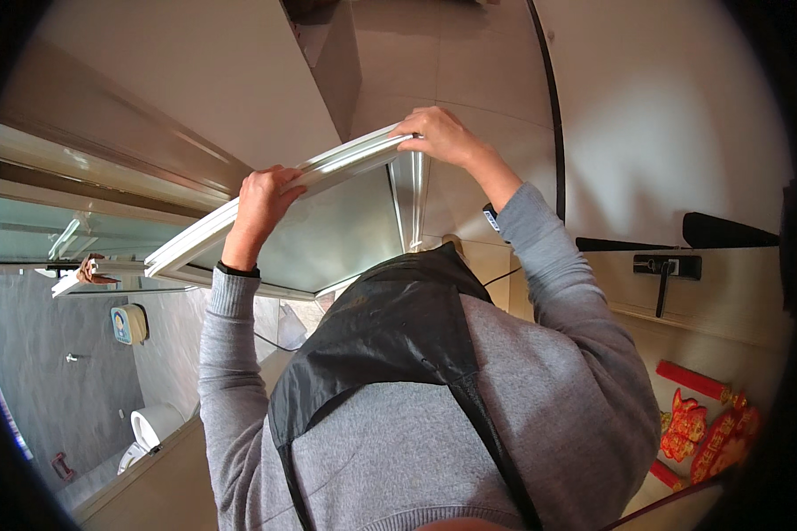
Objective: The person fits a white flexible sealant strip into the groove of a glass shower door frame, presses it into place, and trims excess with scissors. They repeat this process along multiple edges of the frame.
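Observation:
A white-framed panel with a frosted or greyish pane (350,234) stands tilted in front of my body, its upper rail slanting up to the right. My left hand (264,205) is closed over that rail left of its middle, the thumb lying along the edge. Farther right, at the rail's high end, my right hand (440,135) grips the frame with the fingers curled over the far side. The panel's lower end is partly hidden behind the black apron (372,327) that I wear.
On the left, a bathroom with grey walls holds a toilet (157,425) and a wall-mounted box (129,324). Beside its opening runs a glass door edge (115,265) with a brown cloth-like thing (90,270). At right are a black door handle (664,279) and red decorations (686,425).

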The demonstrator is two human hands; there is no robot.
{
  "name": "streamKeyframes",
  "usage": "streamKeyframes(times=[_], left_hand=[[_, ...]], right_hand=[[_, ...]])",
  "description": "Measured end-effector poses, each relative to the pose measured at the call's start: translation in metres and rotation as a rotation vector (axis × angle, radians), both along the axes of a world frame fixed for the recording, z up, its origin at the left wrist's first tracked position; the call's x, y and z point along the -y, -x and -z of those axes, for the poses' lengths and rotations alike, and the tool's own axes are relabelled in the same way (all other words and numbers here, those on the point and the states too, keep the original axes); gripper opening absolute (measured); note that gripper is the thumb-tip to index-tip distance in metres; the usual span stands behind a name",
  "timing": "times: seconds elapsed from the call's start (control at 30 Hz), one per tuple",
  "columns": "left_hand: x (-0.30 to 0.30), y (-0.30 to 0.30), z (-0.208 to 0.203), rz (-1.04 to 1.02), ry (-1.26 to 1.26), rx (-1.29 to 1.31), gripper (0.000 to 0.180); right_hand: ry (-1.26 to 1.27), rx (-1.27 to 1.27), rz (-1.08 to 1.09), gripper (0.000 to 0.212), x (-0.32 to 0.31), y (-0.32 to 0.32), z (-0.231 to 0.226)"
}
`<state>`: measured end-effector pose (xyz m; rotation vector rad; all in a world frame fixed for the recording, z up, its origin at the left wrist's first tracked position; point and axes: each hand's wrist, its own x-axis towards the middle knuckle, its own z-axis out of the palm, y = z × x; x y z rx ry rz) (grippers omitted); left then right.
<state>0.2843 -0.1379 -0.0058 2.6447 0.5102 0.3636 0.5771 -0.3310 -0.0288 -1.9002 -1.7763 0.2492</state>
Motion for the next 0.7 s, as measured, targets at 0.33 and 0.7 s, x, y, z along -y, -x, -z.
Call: streamKeyframes(times=[0.33,0.7], left_hand=[[-0.03,0.052,0.019,-0.028,0.132,0.025,0.024],[-0.072,0.194,0.021,-0.25,-0.179,0.083,0.021]], right_hand=[[0.062,-0.084,-0.21,0.03,-0.006,-0.018,-0.01],[0.128,0.013,-0.036,0.029,-0.003,-0.002,-0.025]])
